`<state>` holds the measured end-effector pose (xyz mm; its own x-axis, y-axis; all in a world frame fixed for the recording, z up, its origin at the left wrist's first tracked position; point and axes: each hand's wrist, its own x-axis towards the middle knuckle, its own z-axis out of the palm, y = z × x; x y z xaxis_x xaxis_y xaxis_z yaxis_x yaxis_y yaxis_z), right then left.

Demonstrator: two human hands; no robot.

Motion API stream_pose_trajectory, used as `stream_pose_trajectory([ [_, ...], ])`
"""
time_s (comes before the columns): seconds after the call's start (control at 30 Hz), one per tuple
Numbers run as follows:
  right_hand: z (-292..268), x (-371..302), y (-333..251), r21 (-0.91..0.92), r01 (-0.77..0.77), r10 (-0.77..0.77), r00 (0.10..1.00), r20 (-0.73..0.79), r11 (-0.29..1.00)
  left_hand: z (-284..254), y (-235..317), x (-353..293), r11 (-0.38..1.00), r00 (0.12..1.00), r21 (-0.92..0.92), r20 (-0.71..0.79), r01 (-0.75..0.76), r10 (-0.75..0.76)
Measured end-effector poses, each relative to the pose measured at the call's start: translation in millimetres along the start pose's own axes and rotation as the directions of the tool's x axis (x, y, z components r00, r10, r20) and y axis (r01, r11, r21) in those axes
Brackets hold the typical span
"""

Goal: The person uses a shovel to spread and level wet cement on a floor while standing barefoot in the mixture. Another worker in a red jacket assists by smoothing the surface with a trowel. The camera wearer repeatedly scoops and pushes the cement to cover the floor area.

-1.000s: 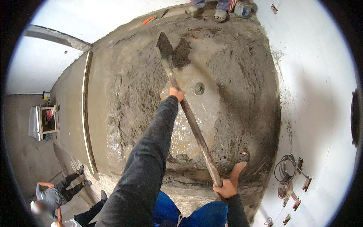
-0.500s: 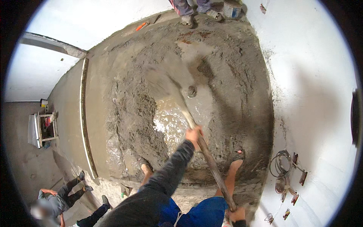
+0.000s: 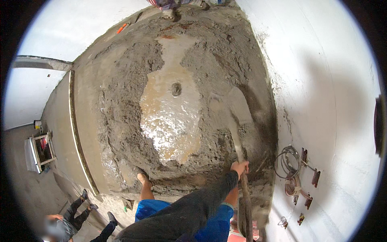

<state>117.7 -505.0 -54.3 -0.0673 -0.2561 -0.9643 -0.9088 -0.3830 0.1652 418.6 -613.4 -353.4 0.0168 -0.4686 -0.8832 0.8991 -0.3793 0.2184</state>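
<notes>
A: Where is the shovel [image 3: 237,141] lying in all this?
B: It's slanting up from the lower edge, right of the middle. Its blade [image 3: 240,103] is pointing away from the person, over the grey mortar [image 3: 213,60] on the right side of the puddle [image 3: 171,117]. The blade is showing blurred, so I can't quite say whether it's touching.
A: And the hands?
B: The left hand [image 3: 240,168] is gripping the handle [image 3: 245,201], fingers closing around the wood, with the dark sleeve [image 3: 189,207] crossing over the blue shorts [image 3: 149,207]. The right hand isn't showing, so I cannot tell its grip.
A: What is the puddle doing there?
B: It's glistening in the middle of the mortar, which is banking up on both sides. A small lump [image 3: 176,89] is poking out of it. The left foot [image 3: 142,177] is standing at the near edge of the mortar.
A: Anything farther out?
B: A long straight strip [image 3: 76,133] is lying on the smoother floor to the left. A bundle of cables [image 3: 293,186] is hanging at the white wall [image 3: 342,161] on the right. A co-worker's shoe [image 3: 168,15] is showing at the far edge, and an orange-handled tool [image 3: 122,28] is lying farther left.
</notes>
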Motion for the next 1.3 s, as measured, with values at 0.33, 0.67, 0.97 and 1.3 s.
stream_pose_trajectory([
  [0.33, -97.3, 45.6, -78.0, 0.361, -0.034, 0.182, 0.905, -0.384, 0.932, -5.6, 178.1, 90.3, 0.984, 0.990, 0.107, 0.053, -0.139, 0.134],
  [0.67, -98.2, 49.3, -96.0, 0.287, -0.067, 0.198, 0.867, -0.458, 0.956, -2.7, 219.5, 57.2, 0.962, 0.973, -0.146, -0.020, -0.229, 0.229],
  [0.97, -143.1, 27.4, -170.5, 0.471, -0.079, 0.358, 0.762, -0.539, 0.878, -35.9, 284.2, 34.4, 0.935, 0.957, -0.217, 0.024, -0.279, 0.291],
  [1.3, -107.6, 49.9, -170.3, 0.486, 0.188, 0.238, 0.689, -0.684, 0.854, -12.3, 317.2, 8.7, 0.866, 0.909, -0.432, 0.200, -0.252, 0.365],
])
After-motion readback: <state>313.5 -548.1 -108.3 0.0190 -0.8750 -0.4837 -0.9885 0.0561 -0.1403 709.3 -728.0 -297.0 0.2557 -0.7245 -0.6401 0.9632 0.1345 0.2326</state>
